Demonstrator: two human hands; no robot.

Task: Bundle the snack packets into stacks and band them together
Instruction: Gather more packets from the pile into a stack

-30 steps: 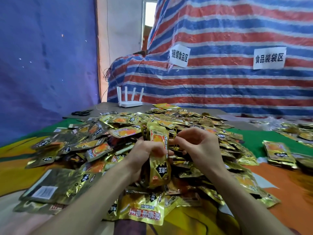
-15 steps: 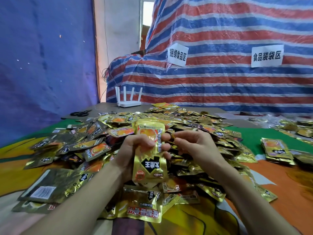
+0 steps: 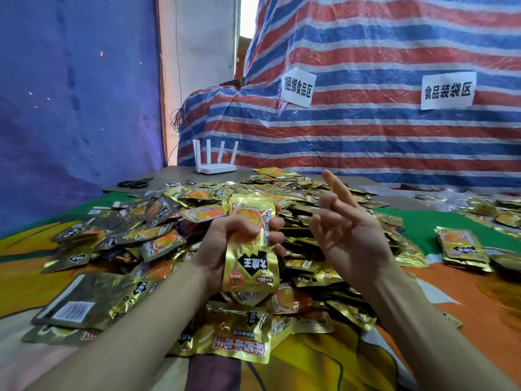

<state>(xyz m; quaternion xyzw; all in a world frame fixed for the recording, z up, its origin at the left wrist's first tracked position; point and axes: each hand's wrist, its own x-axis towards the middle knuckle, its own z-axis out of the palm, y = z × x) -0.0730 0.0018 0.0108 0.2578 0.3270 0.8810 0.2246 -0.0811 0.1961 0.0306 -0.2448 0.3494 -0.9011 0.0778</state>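
My left hand (image 3: 222, 244) grips an upright stack of gold snack packets (image 3: 251, 266) around its middle, above a big heap of loose packets (image 3: 158, 238). To the right of the stack, my right hand (image 3: 349, 238) is spread with its palm up and fingers extended. A thin yellow rubber band (image 3: 337, 188) lies looped over its fingers. A taut yellow strand (image 3: 296, 228) runs from that hand back to the stack.
A flat stack of packets (image 3: 462, 249) lies on the green and orange cloth at the right, with more packets (image 3: 496, 213) beyond. A white router (image 3: 215, 166) and black scissors (image 3: 135, 183) sit at the table's far edge. A striped tarp (image 3: 366, 131) rises behind.
My right hand has opened, spread its fingers and pulled away to the right, stretching the band. The stack in my left hand has turned to show its front and sits slightly lower.
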